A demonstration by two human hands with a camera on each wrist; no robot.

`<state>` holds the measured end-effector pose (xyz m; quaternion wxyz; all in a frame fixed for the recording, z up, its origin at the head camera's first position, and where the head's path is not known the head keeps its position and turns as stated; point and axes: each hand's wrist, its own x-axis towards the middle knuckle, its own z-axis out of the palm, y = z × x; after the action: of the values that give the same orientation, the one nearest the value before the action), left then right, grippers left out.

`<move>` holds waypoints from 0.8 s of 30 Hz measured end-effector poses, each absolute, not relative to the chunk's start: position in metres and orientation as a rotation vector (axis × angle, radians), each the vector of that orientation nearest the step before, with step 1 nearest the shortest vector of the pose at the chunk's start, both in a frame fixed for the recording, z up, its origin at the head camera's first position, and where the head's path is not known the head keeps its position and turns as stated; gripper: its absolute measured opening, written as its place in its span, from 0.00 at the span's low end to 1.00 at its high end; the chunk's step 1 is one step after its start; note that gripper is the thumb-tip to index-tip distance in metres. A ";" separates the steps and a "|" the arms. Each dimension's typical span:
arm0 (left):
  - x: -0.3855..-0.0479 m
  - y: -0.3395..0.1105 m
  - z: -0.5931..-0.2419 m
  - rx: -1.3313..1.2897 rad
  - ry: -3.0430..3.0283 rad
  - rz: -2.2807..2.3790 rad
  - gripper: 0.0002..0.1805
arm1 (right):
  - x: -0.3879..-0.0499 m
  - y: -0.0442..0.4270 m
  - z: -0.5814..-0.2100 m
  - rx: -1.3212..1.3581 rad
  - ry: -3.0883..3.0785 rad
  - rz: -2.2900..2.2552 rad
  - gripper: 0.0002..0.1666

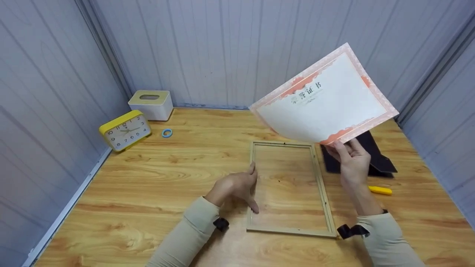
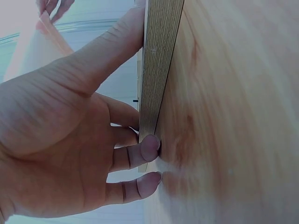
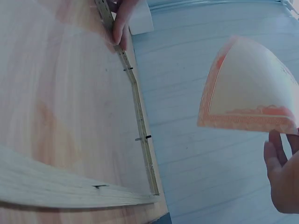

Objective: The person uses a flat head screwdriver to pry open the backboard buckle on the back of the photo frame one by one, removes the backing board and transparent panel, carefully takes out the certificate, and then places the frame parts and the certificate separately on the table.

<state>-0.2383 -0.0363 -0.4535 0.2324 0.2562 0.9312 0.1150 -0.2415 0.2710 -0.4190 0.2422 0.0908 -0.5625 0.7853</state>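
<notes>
My right hand [image 1: 354, 163] pinches a paper certificate [image 1: 326, 111] by its lower edge and holds it up above the table. The sheet has a pink and orange border and bows slightly. Under it lies a light wood-coloured picture frame [image 1: 318, 174], through whose middle the table shows. My left hand [image 1: 237, 185] grips the frame's left rail. In the left wrist view the thumb goes over the rail [image 2: 161, 60], and the lower fingertips [image 2: 149, 148] meet its outer side near the table; the other fingertips are hidden behind the rail.
A dark backing board [image 1: 374, 155] lies right of the frame, partly behind my right hand. Near my right wrist is a yellow item [image 1: 381, 190], partly covered. At the back left stand a yellow alarm clock [image 1: 126, 130] and a tissue box [image 1: 157, 109], beside a blue ring [image 1: 167, 133].
</notes>
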 end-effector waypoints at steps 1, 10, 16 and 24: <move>-0.238 -0.036 -0.454 0.706 2.557 0.314 0.78 | -0.243 0.272 -0.418 0.240 -1.535 2.133 0.30; -0.239 -0.037 -0.454 0.729 2.554 0.321 0.79 | -0.247 0.280 -0.416 0.127 -1.574 1.940 0.44; -0.240 -0.037 -0.455 0.694 2.551 0.348 0.78 | -0.248 0.296 -0.418 -0.238 -2.319 1.465 0.28; -0.240 -0.037 -0.455 0.700 2.559 0.351 0.79 | -0.252 0.313 -0.425 -0.149 -2.821 0.953 0.36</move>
<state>-0.2396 -0.0374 -0.4552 0.2306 0.2545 0.9305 0.1275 -0.2521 0.3132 -0.4251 0.0800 -0.0500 -0.9431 0.3187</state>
